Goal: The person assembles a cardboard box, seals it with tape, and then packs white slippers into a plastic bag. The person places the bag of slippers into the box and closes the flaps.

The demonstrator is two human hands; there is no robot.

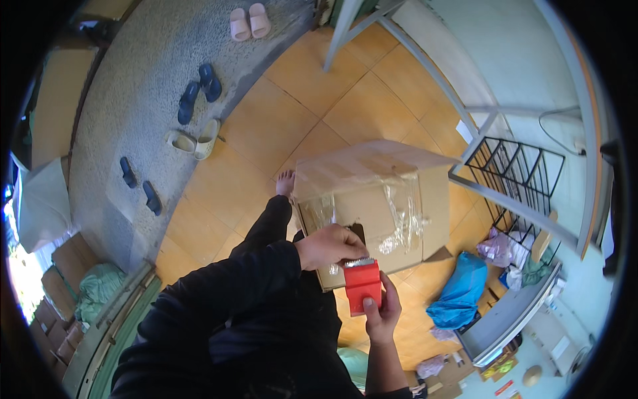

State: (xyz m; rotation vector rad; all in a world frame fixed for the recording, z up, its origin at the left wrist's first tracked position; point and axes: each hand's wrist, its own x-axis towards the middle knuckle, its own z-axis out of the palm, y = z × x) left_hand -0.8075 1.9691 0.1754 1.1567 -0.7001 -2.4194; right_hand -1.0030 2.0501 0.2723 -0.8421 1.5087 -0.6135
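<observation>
My right hand (382, 312) grips a red tape dispenser (363, 287), its thumb lying on the red side. A toothed metal edge runs along the dispenser's far end. My left hand (330, 246) is closed in a pinch right at that toothed edge; what lies between its fingertips is too small to make out. Beneath and beyond both hands stands a brown cardboard box (359, 206), with strips of shiny clear tape across it and a wide flap raised at its far side. A dark opening shows in the box beside my left fingers.
Several pairs of slippers (199, 93) lie on the grey concrete at the left, beyond the orange tiles (279, 113). At the right stand a grey metal frame (425, 60) and a black wire rack (518, 173). A blue plastic bag (460, 292) sits right of the box.
</observation>
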